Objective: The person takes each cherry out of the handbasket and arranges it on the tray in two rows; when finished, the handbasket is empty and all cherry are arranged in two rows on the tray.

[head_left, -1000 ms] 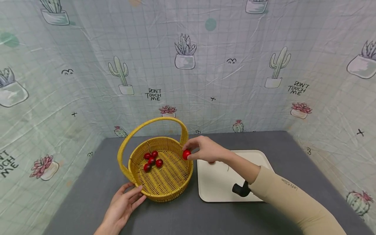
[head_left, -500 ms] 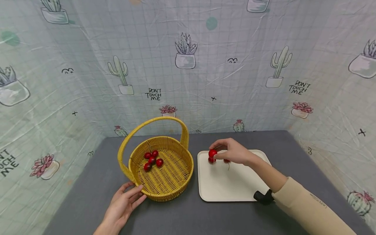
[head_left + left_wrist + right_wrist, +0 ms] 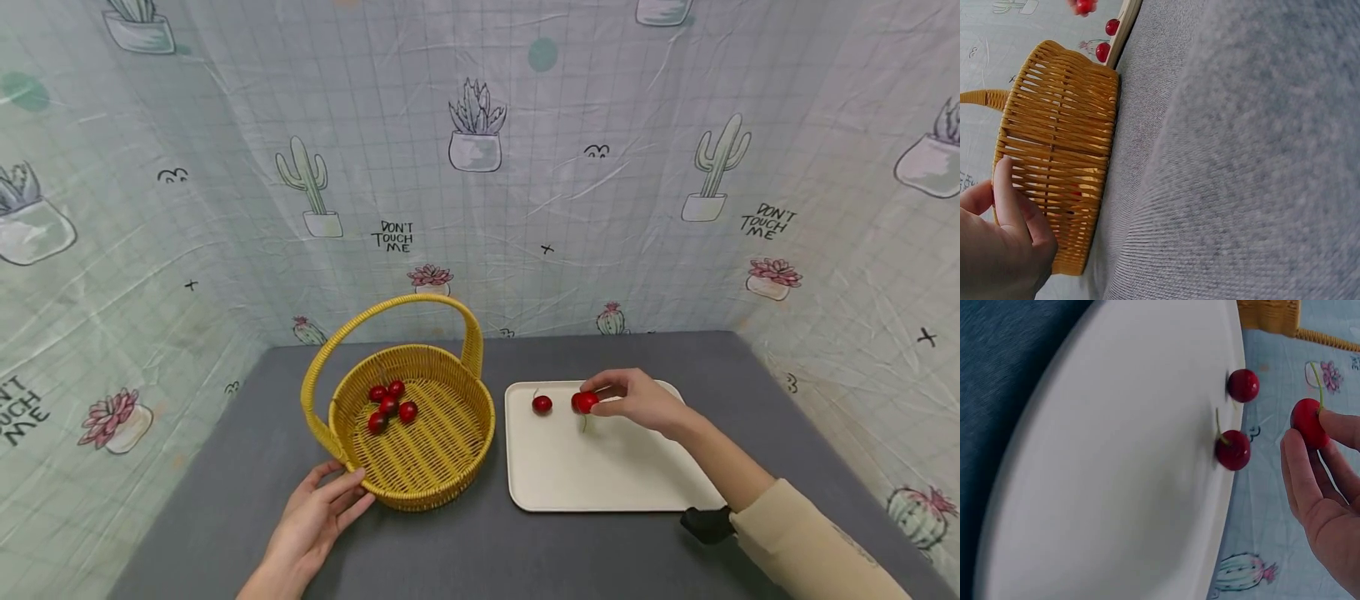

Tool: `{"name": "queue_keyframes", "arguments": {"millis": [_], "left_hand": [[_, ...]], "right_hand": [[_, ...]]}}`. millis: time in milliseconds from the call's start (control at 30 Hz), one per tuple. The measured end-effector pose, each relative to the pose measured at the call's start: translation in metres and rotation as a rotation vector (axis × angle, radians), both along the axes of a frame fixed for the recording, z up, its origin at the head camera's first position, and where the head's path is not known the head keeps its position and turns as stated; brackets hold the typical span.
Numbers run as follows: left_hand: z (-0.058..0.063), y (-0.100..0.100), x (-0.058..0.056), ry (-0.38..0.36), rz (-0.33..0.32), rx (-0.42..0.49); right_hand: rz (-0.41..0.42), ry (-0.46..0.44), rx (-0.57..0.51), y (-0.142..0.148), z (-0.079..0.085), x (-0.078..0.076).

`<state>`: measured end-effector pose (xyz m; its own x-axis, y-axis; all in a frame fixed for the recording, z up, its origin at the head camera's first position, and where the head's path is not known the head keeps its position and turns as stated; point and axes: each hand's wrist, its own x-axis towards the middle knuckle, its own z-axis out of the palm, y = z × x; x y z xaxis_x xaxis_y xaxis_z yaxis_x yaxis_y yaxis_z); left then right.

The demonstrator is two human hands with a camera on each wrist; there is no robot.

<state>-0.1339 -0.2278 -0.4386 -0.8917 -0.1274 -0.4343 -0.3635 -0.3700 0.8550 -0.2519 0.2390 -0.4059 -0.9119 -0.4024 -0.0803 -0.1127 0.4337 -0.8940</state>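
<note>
My right hand [image 3: 643, 403] pinches a red cherry [image 3: 1308, 424] between thumb and fingertips, its green stem sticking up in the right wrist view. It is above the cream tray [image 3: 592, 475], apart from the surface in that view. One dark red cherry [image 3: 542, 405] lies near the tray's far left corner. Another cherry [image 3: 1232, 450] lies close by, partly covered by the held one in the head view. On the left, my left hand [image 3: 313, 518] holds the near left rim of a yellow woven basket [image 3: 431, 467], thumb and fingers at the edge. Several cherries [image 3: 388, 406] lie inside the basket.
The basket's tall arched handle [image 3: 408, 298] rises over its opening. A grey table [image 3: 465, 550] carries basket and tray, which stand side by side. Behind hangs a cloth [image 3: 570, 200] printed with cacti. A black wrist device [image 3: 707, 525] sits by the right sleeve.
With the cherry in its fingers, my right hand has moved right, from the basket's right rim to above the tray's far part. The left hand and basket have stayed put.
</note>
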Motion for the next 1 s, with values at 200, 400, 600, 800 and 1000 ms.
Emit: {"name": "queue_keyframes", "arguments": {"millis": [200,400,600,800,1000], "left_hand": [[0.001,0.0,0.0,-0.002,0.001,-0.006],[0.001,0.0,0.0,0.0,-0.006,-0.014],[0.002,-0.001,0.0,-0.004,-0.008,-0.013],[-0.001,-0.002,0.0,-0.005,-0.008,0.009],[-0.001,-0.001,-0.001,-0.002,-0.01,0.0]], "right_hand": [[-0.027,-0.023,-0.009,0.014,-0.011,-0.001],[-0.084,-0.039,0.016,0.024,-0.019,-0.004],[-0.13,-0.038,0.043,0.034,-0.026,-0.011],[-0.152,-0.046,0.08,0.041,-0.033,-0.017],[-0.161,-0.034,0.087,0.042,-0.04,-0.02]]}}
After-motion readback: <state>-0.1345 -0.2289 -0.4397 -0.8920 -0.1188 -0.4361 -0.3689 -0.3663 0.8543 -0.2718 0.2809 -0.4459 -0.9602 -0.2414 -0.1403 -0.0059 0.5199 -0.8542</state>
